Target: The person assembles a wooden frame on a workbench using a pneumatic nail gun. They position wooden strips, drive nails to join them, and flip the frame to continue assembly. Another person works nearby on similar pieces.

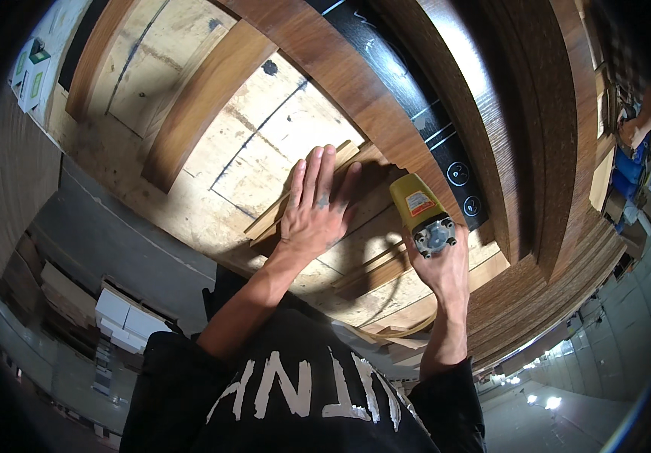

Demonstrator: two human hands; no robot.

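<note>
So on my feed the right grip (445, 270) is wrapped around a yellow power tool (414, 198) beside the long brown plank (374, 117), long axis slanting up-left from its bolted cap, working end hidden, left grip (314, 219) spread flat over wooden strips (269, 217).

The bare, tattooed left hand (313, 219) lies palm down, fingers (325, 175) extended forward, its bare left forearm (248, 303) slanting inward; the bare right hand (444, 266) curls in a grip, its right forearm (450, 325) nearly upright.
</note>
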